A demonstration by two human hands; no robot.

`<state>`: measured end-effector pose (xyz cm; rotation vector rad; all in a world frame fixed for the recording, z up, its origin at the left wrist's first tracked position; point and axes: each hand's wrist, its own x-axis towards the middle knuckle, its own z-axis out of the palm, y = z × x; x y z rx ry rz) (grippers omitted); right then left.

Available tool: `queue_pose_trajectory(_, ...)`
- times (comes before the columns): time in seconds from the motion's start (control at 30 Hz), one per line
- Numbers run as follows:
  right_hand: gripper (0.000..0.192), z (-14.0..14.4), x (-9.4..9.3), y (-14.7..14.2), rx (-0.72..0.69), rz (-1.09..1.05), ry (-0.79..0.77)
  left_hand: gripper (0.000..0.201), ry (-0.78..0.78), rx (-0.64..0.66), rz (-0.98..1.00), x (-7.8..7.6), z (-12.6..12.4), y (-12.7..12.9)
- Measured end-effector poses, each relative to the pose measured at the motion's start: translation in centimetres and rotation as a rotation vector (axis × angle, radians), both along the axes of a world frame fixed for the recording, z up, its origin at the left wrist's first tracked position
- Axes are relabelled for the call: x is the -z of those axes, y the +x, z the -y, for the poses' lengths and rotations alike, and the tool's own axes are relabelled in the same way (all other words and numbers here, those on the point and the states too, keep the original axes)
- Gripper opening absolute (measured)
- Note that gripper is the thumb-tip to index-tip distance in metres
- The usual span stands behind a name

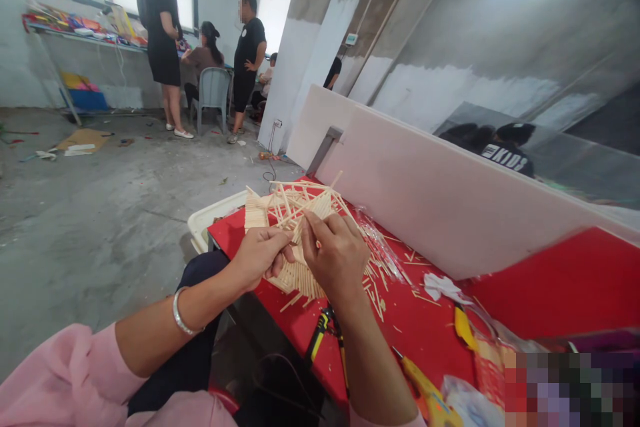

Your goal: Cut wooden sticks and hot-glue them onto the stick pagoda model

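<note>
L hand is hovering at the stick build, thumb & fingers making a near-closed pinch; R hand is facing it, fingers curling in, thumb by index. Can't tell if either's gripping a stick. Build is sitting on the red table, partly hidden by hands. Loose sticks are lying R of build w/ clear wrap; pliers are resting just on its near side; tissue is lying farther R of it.

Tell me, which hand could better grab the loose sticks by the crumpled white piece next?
Probably the right hand: it is nearer the loose sticks, while the left hand is farther off, beyond the right one.
</note>
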<state>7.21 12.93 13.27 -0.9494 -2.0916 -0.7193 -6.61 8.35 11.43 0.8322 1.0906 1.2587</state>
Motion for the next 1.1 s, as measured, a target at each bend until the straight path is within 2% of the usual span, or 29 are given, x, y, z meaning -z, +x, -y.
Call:
queue_pose_trajectory(0.47, 0.022, -0.1, 0.2, 0.1, 0.015, 0.001, 0.002, 0.038, 0.027, -0.051, -0.006, 0.5, -0.4, 0.5)
queue_pose_trajectory(0.8, 0.024, 0.2, 0.1, -0.1, 0.044, 0.022, -0.037, 0.033, 0.047, -0.098, 0.087, 0.2, -0.2, 0.7)
queue_pose_trajectory(0.97, 0.032, 2.8, 0.0, 1.1, 0.057, -0.048, -0.088, 0.032, 0.032, -0.113, 0.064, 0.0, -0.2, 0.9)
queue_pose_trajectory(1.03, 0.034, 4.6, 0.9, 2.7, 0.099, -0.115, -0.094, 0.032, 0.033, -0.113, 0.044, -0.1, -0.1, 0.9)
queue_pose_trajectory(1.1, 0.033, 6.4, 2.7, 5.4, 0.198, -0.194, -0.103, 0.030, 0.048, -0.130, 0.027, -0.2, 0.0, 1.0)
